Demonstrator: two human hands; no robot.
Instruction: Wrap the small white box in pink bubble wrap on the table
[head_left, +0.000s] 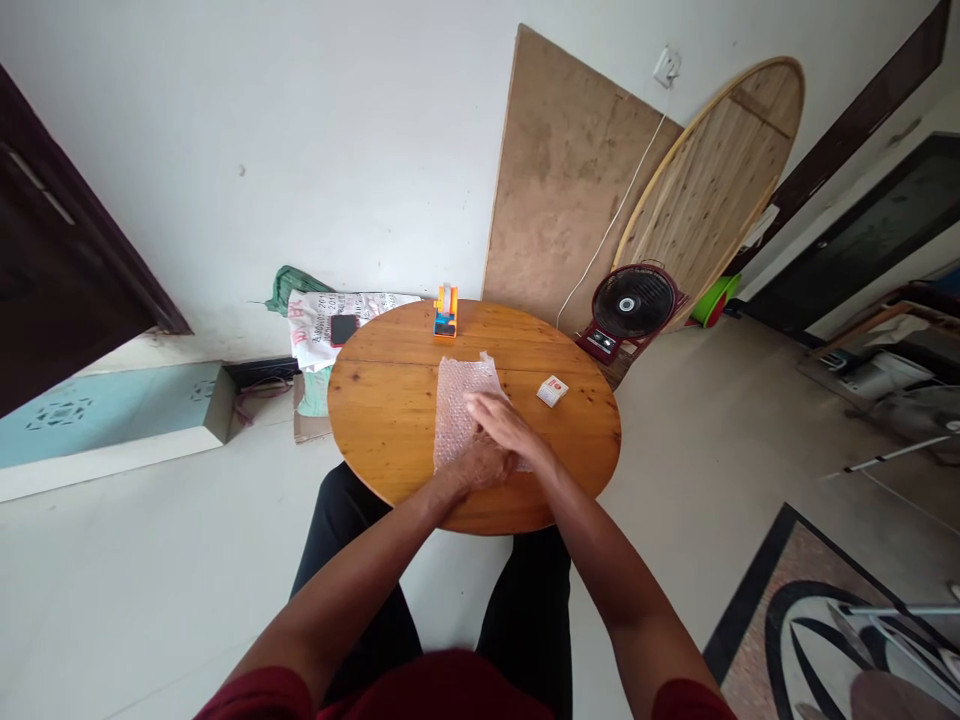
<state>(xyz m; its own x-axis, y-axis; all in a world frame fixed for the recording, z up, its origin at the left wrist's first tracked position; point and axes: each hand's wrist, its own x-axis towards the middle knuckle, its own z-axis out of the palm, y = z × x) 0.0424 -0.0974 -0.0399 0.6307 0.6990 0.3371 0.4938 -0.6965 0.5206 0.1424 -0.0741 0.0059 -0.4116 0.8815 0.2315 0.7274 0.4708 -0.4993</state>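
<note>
A sheet of clear bubble wrap [457,400] lies flat on the round wooden table [375,400]. My left hand [486,462] rests low over its right part, with the fingers largely hidden. Across it, my right hand [504,424] reaches to the left with its fingers stretched out; I see nothing held in it. Whether something lies beneath the hands cannot be made out. To their right is a small white box [553,391] with red print. An orange and blue tape dispenser [445,314] stands at the table's far edge.
Past the table's right edge stands a dark red round heater or fan [628,305]. A brown board [570,170] and a round wooden tabletop [720,160] lean on the wall. At the left are a printed white sack [309,330] and a dark flat object [344,329].
</note>
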